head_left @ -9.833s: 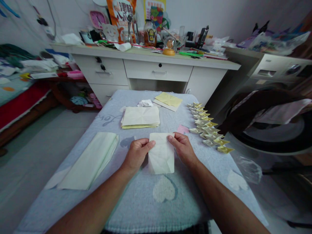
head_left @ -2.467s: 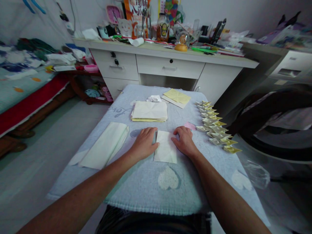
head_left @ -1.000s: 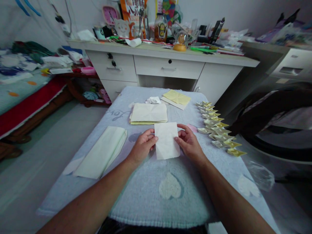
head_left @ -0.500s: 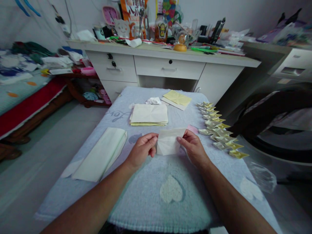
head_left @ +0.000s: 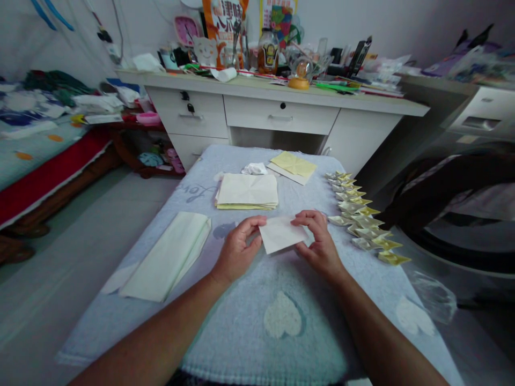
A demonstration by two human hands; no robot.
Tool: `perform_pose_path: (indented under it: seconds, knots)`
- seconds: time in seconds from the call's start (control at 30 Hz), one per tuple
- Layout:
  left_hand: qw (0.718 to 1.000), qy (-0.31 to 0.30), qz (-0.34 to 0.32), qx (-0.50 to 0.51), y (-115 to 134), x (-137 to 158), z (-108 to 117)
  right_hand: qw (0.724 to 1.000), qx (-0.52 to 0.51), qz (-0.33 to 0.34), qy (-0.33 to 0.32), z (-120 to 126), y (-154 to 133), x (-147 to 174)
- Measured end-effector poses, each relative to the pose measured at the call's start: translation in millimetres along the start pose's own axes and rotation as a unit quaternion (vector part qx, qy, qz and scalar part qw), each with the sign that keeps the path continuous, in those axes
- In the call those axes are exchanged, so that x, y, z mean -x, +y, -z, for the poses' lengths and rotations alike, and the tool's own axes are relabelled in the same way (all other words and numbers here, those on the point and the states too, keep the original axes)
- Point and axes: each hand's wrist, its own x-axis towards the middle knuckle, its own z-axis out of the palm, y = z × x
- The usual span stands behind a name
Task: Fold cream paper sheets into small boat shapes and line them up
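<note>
A small white sheet of paper (head_left: 282,235) is held just above the cloth-covered table, between my two hands. My left hand (head_left: 241,244) grips its left edge, with the fingers at the upper corner and the thumb below. On the other side, my right hand (head_left: 317,238) has the paper's right part between its curled fingers and thumb. Beyond the hands lies a stack of creased cream and yellow paper (head_left: 247,188). To the right, folded paper boats (head_left: 362,219) in white and yellow stand in rows.
A folded pile of large pale paper (head_left: 167,257) lies at the left. Farther back are a crumpled white paper (head_left: 254,169) and yellow sheets (head_left: 295,163). A cluttered white desk (head_left: 281,112) stands behind the table, with a washing machine (head_left: 483,118) at the right.
The paper has tipped and turned between my hands, its creased face now out of sight. My right fingers have moved onto its upper edge. The view has shifted slightly.
</note>
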Motion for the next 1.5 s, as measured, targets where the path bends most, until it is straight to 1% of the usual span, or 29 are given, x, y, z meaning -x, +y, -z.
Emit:
perform_pose_path:
  seconds: [0.13,0.27,0.4,0.53,0.63,0.73,0.8,0.9,0.97,1.07,1.23,1.37,1.5]
  knots:
    - [0.998,-0.028,-0.037,-0.045,6,6,-1,0.992,0.11,0.053,-0.013,4,-1,2]
    - [0.994,-0.05,-0.064,-0.07,6,10,-5,0.978,0.183,0.092,-0.044,9,-4,2]
    - [0.987,-0.081,-0.077,-0.114,4,12,-7,0.963,0.225,0.096,-0.116,13,-17,2]
    - [0.971,-0.128,-0.095,-0.176,3,14,-7,0.95,0.245,0.093,-0.171,14,-28,6]
    - [0.955,-0.166,-0.095,-0.227,2,15,-6,0.949,0.226,0.08,-0.205,10,-27,14]
    - [0.942,-0.186,-0.088,-0.264,-1,16,-3,0.96,0.185,0.057,-0.205,3,-20,22]
    - [0.939,-0.178,-0.088,-0.282,-4,14,-1,0.966,0.159,0.049,-0.196,-1,-14,28]
    - [0.933,-0.141,-0.096,-0.316,-6,11,2,0.972,0.128,0.048,-0.191,-5,-7,33]
    - [0.926,-0.133,-0.102,-0.339,-5,8,3,0.974,0.112,0.049,-0.192,-5,-6,36]
    - [0.917,-0.141,-0.108,-0.357,-5,6,3,0.975,0.1,0.054,-0.193,-3,-7,38]
    - [0.912,-0.158,-0.101,-0.366,-8,5,2,0.977,0.078,0.059,-0.191,0,-8,38]
    - [0.91,-0.165,-0.099,-0.367,-10,4,4,0.981,0.051,0.037,-0.185,-1,-3,38]
    - [0.912,-0.161,-0.093,-0.365,-12,4,4,0.985,0.045,0.002,-0.165,-2,1,38]
